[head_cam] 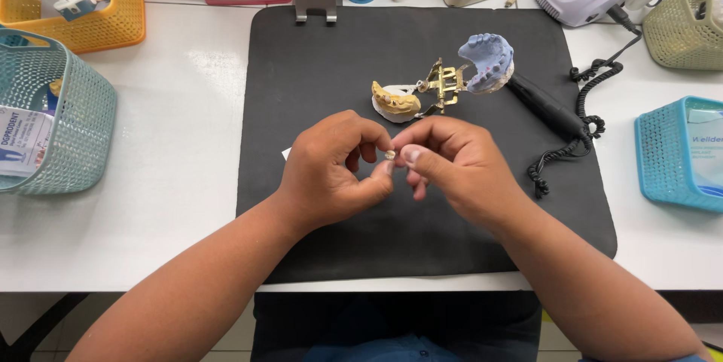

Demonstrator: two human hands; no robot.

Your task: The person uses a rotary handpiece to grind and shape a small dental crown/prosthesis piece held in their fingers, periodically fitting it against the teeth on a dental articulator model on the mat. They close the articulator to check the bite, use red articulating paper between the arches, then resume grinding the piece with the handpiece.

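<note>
Black mat (339, 61) on white table (181, 143), baskets around.

Single head-worn camera looked steeply down from close above the black mat (339, 68) on the white table (173, 181), facing the far baskets
</note>
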